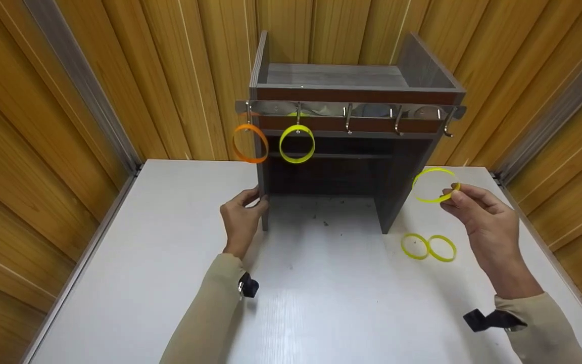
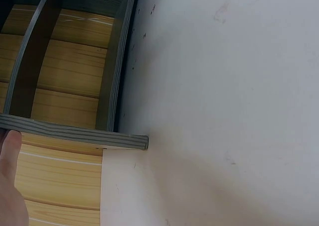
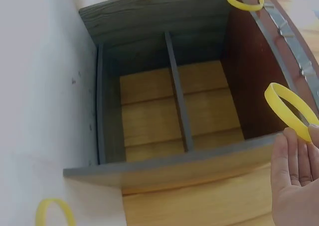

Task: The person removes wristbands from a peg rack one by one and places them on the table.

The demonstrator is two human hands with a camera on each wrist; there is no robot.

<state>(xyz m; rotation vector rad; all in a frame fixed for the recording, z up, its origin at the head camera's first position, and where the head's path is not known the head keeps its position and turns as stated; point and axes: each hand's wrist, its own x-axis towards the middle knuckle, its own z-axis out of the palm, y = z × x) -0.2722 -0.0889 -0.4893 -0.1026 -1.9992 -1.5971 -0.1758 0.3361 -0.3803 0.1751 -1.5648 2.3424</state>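
Note:
My left hand [image 1: 240, 222] grips the left side panel [image 1: 264, 217] of a grey wooden shelf unit, with the thumb at its front edge. At the right, my right hand [image 1: 490, 227] pinches a yellow wristband [image 1: 430, 201] between thumb and fingers, raised beside the unit. Along the unit's front runs a metal hook rail [image 1: 321, 109]. An orange wristband [image 1: 250, 161] hangs on its leftmost hook, and a yellow wristband [image 1: 297, 162] on the hook beside it. Below my right hand, two more yellow rings [image 1: 416, 258] lie side by side on the white table.
The unit has a raised top tray [image 1: 336, 76] and an open front with an inner shelf [image 1: 331, 155]. Small dark specks [image 1: 325, 223] dot the white table [image 1: 180, 253]. Wood-patterned walls [image 1: 58, 101] enclose the back and both sides.

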